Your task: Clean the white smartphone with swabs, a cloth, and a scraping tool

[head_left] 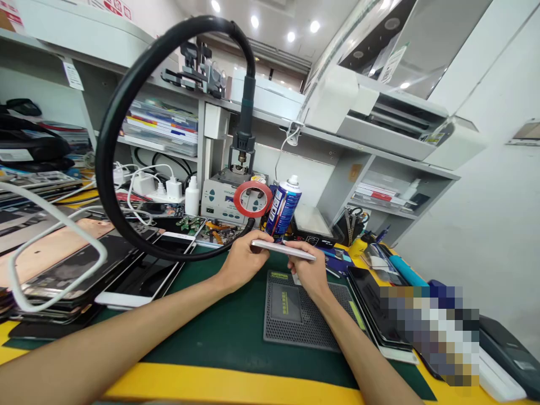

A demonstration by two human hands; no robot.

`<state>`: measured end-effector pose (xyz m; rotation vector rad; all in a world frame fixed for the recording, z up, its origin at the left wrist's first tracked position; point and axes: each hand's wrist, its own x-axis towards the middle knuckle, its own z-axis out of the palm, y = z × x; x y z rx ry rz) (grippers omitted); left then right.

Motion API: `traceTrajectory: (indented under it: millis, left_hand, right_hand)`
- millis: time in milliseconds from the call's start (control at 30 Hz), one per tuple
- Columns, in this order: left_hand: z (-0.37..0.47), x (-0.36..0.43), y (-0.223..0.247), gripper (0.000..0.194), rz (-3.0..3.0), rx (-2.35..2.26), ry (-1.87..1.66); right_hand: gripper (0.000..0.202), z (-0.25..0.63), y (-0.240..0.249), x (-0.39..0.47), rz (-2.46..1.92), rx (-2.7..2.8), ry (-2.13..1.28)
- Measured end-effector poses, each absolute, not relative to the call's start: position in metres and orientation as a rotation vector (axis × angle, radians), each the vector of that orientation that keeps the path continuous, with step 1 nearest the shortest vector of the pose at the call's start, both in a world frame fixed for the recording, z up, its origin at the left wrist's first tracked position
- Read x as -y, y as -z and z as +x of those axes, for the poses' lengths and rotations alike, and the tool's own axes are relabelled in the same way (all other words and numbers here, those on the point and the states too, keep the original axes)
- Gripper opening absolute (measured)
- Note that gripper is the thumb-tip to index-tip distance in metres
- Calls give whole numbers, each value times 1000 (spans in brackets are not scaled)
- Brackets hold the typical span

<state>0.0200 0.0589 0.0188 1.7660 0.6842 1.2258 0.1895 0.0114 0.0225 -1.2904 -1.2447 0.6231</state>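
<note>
A thin white phone [283,249] is held up above the bench, seen almost edge-on, so its faces are hidden. Its left end is gripped by my left hand [247,259], thumb and fingers closed around it. My right hand [310,270] pinches the other end. Below the right fingers a small pale piece [297,279] shows; I cannot tell whether it is held or lies on the mat. Under the right hand and forearm lies a grey perforated work pad [291,332] on the dark green mat [215,337].
Disassembled phones and tablets [76,270] are stacked at left, beside a white-framed tablet [147,273]. A thick black hose [105,140] loops above them. Behind my hands stand a blue spray can [283,208] and red tape roll [253,199]. Dark phones [375,304] lie at right.
</note>
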Motion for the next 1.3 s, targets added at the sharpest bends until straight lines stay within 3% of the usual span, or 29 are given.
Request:
traceTrajectory:
  millis: [167, 300, 433, 667, 1100, 1300]
  left_hand:
    - [14, -66, -20, 34, 1770, -659, -937]
    - [13, -65, -22, 46, 1938, -603, -987]
    - [13, -62, -21, 55, 1904, -665, -971]
    - [14, -65, -13, 49, 1773, -745, -915]
    - [15, -61, -16, 44, 1629, -797, -908]
    - [15, -61, -15, 44, 1658, -742, -947]
  right_hand:
    - [39, 198, -18, -14, -1315, 1376, -509]
    - [42, 202, -17, -14, -1287, 1422, -386]
    - [41, 198, -18, -12, -1359, 1338, -485]
    - [49, 200, -17, -11, -1465, 1396, -736]
    - [30, 203, -25, -9, -1433, 1764, -402]
    - [31, 201, -25, -7, -1387, 1726, -313]
